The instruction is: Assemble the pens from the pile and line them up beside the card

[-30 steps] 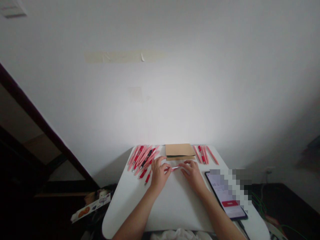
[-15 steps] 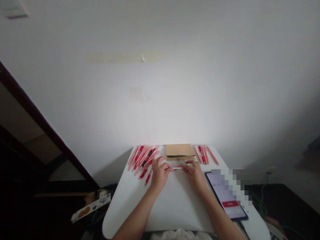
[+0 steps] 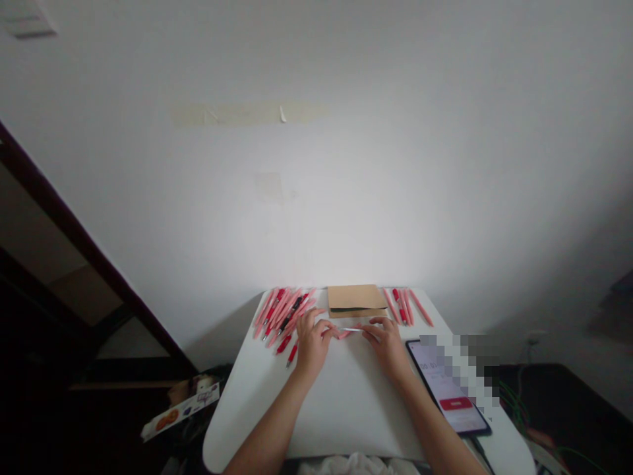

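My left hand (image 3: 312, 343) and my right hand (image 3: 384, 340) rest on a white table (image 3: 346, 402), fingers curled. Between their fingertips they hold a thin pale pen part (image 3: 350, 330) level above the table, with a pink piece at the left hand's end. A heap of pink and red pens (image 3: 283, 313) lies just beyond my left hand. A brown cardboard box (image 3: 356, 300) sits straight ahead at the table's far edge. A smaller row of pink pens (image 3: 405, 307) lies to its right.
A phone (image 3: 448, 389) with a lit screen lies at the table's right side, close to my right forearm. The table stands against a white wall. To the left, low down, a printed carton (image 3: 180, 409) sits in shadow.
Both hands have shifted slightly away from me, toward the box, still holding the thin part between them. Nothing else has moved.
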`<state>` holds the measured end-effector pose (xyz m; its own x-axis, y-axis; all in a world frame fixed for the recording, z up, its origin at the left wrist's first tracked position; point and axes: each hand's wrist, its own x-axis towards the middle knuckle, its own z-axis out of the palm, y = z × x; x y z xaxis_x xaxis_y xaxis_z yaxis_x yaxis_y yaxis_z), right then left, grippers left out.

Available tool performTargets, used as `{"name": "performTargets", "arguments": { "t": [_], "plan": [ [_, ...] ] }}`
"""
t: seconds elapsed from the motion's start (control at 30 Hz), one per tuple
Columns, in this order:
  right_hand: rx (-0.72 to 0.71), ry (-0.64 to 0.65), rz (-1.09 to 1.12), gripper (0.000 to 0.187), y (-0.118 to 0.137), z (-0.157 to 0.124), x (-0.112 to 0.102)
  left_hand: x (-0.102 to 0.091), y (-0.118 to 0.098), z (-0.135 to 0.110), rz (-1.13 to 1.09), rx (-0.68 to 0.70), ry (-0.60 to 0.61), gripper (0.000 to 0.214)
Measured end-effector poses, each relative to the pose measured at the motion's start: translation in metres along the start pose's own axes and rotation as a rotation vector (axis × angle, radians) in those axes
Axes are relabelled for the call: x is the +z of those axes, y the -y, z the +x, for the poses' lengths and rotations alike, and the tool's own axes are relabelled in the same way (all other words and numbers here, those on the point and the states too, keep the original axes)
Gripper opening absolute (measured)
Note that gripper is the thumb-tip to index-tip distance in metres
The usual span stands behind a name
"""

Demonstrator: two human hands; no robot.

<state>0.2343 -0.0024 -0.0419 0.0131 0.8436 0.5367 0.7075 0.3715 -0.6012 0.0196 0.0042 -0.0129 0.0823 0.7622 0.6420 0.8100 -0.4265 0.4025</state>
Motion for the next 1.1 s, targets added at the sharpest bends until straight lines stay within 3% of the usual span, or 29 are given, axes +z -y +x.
{"name": "performTargets", "arguments": {
  "t": [0.27,0.53,0.83,1.1],
  "plan": [
    [0.025,-0.035,-0.011,0.032,-0.009,-0.001,0.004,-0.002,0.006,0.007,0.248,-0.153,0.055,0.007],
    [0.03,-0.044,-0.008,0.031,-0.007,-0.001,0.004,0.002,0.006,0.006,0.273,-0.15,0.143,0.008],
    [0.024,-0.043,-0.005,0.032,-0.01,-0.001,0.004,-0.01,0.003,0.002,0.276,-0.163,0.163,0.022],
    [0.038,-0.031,0.0,0.034,-0.01,-0.001,0.003,-0.016,0.0,0.004,0.399,-0.217,0.17,0.009]
  ]
}}
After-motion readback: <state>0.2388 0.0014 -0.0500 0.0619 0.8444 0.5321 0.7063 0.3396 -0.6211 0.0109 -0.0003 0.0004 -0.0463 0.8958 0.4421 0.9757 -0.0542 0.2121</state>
